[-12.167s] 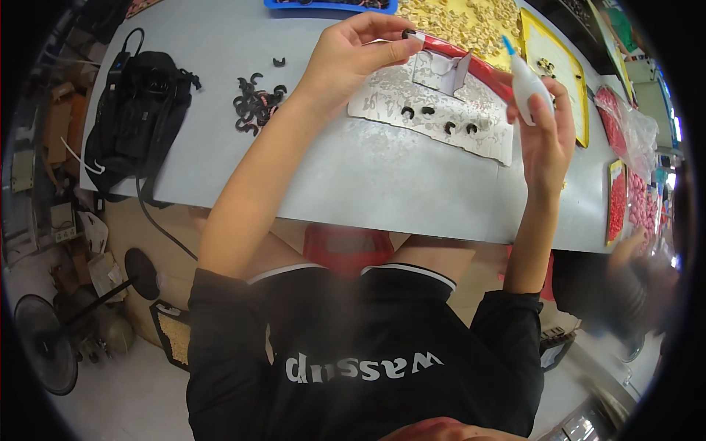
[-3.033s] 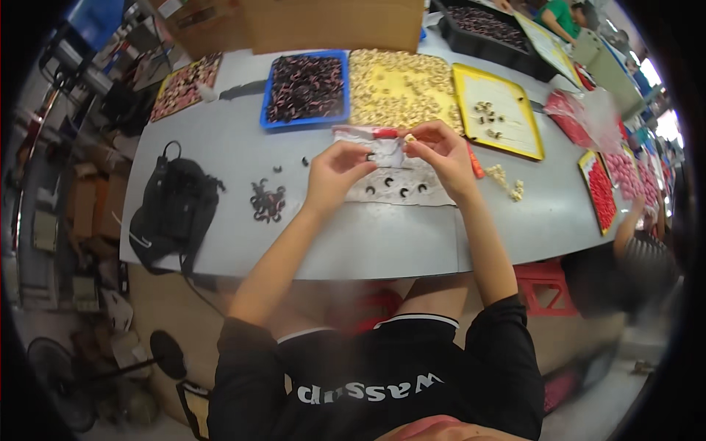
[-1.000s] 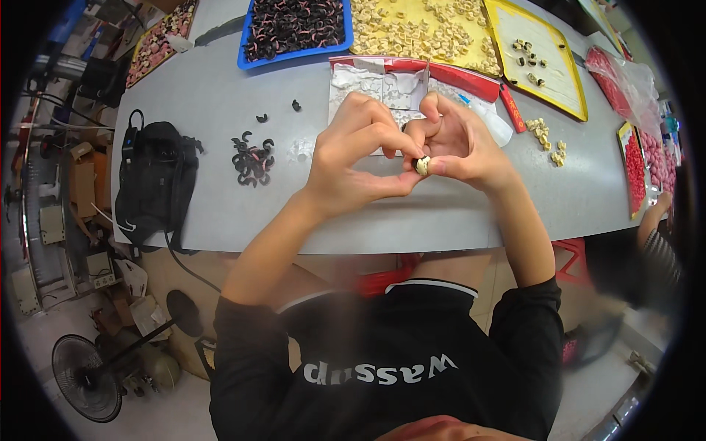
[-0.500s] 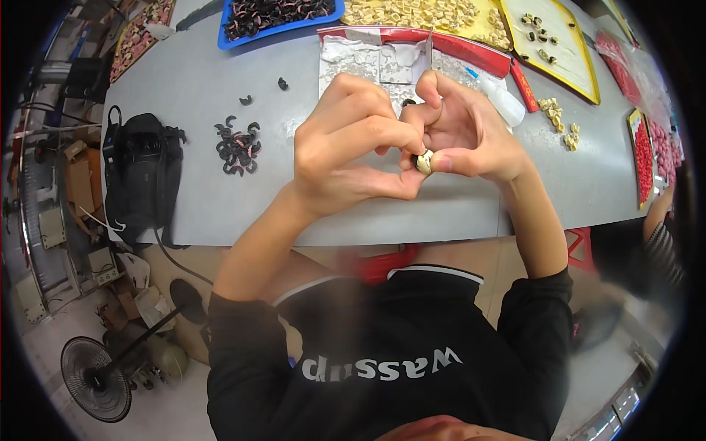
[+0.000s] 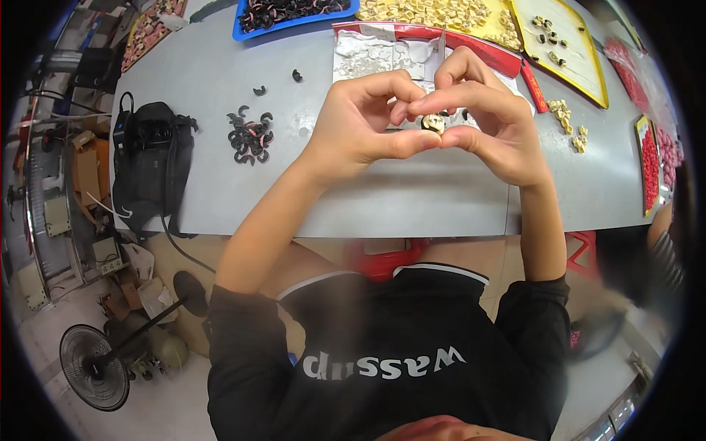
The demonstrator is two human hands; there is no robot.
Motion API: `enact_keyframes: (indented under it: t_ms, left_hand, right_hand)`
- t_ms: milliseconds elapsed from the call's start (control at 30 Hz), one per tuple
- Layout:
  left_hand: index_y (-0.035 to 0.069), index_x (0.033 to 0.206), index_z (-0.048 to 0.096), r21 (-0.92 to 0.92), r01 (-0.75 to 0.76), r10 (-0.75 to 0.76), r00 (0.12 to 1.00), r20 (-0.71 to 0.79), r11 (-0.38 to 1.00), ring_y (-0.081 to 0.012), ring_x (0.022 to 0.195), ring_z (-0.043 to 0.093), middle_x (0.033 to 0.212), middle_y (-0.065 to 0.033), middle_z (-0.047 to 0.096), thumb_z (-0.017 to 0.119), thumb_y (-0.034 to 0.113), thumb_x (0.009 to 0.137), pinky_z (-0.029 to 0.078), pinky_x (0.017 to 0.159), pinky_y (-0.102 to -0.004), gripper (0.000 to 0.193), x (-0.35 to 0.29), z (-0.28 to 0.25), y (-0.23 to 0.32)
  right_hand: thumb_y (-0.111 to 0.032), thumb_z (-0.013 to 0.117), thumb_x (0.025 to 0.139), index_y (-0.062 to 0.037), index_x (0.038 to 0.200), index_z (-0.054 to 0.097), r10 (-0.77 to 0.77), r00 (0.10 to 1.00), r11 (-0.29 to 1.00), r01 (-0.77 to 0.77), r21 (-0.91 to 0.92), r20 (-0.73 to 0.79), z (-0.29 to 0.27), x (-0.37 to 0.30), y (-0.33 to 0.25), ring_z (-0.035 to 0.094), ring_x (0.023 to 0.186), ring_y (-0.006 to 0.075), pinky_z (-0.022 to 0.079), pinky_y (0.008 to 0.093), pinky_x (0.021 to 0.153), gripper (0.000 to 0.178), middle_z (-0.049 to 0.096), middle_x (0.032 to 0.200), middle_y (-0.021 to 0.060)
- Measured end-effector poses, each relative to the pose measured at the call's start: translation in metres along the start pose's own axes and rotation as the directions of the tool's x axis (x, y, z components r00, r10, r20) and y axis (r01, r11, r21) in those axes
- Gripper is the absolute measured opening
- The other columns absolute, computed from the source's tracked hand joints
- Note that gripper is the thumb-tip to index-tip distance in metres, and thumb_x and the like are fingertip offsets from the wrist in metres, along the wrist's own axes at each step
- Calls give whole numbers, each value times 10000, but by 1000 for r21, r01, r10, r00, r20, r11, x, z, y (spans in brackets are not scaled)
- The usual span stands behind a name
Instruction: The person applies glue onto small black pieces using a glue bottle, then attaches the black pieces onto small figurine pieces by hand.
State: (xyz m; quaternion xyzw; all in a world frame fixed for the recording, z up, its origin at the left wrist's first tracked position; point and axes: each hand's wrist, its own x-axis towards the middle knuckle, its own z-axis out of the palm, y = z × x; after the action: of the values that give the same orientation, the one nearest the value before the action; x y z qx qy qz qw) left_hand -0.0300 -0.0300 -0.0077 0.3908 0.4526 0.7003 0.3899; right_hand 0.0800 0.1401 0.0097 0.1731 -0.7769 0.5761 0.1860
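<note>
Just in front of the red-edged card (image 5: pixel 360 55), a small black-and-cream piece (image 5: pixel 432 123) is pinched by the nearly closed left hand (image 5: pixel 368 121) and right hand (image 5: pixel 493 117); seemingly it is being pressed, and a light, even squeeze appears called for. Left of the card, black crescents (image 5: pixel 251 137) are heaped; beyond it, cream pieces (image 5: pixel 419 13) are spread.

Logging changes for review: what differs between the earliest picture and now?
The right hand has let go of the white bottle and moved left to meet the left hand; both now pinch a small cream-and-black piece. The black bag stayed on the table.
</note>
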Motion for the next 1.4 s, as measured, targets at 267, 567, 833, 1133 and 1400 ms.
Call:
enact_keyframes:
  t_ms: [267,567,833,1133,1400]
  left_hand:
    - [-11,949,620,-144,128,-130,991,-9,981,-56,757,474,823,19,502,697,31,762,426,712,-202,207,1,6,-3]
    - [-4,938,612,-124,149,-149,989,4,981,-53,794,492,847,21,530,644,135,789,411,717,-200,206,3,4,-8]
    - [-22,1074,588,-113,232,-231,973,21,966,-167,1026,538,1057,-77,582,619,327,718,401,947,-329,500,1,0,-13]
    - [-30,1035,593,-60,238,-236,971,36,969,-162,984,561,1048,-82,587,598,230,760,441,918,-323,379,1,0,-10]
    - [80,1135,634,690,-143,197,980,1,709,-126,863,569,1024,-21,634,732,146,783,463,727,-262,371,13,-25,7]
  right_hand:
    - [-5,718,687,-54,943,702,-71,996,986,62,-153,-53,1,1,-4,505,799,162,420,264,686,261,522,853,46]
    - [24,711,664,-31,901,688,-160,984,930,125,-345,-74,4,3,-6,524,704,172,431,260,612,245,532,788,55]
    - [70,672,643,-15,886,678,-187,975,897,120,-425,-120,13,2,-6,532,693,190,434,264,593,258,529,789,78]
    - [71,674,654,-7,895,674,-202,970,900,128,-417,-137,19,2,-5,550,705,195,451,269,601,254,539,790,84]
    - [16,660,759,-14,954,661,199,976,799,-214,-562,-88,-2,-9,-29,566,754,225,459,322,679,197,536,825,102]
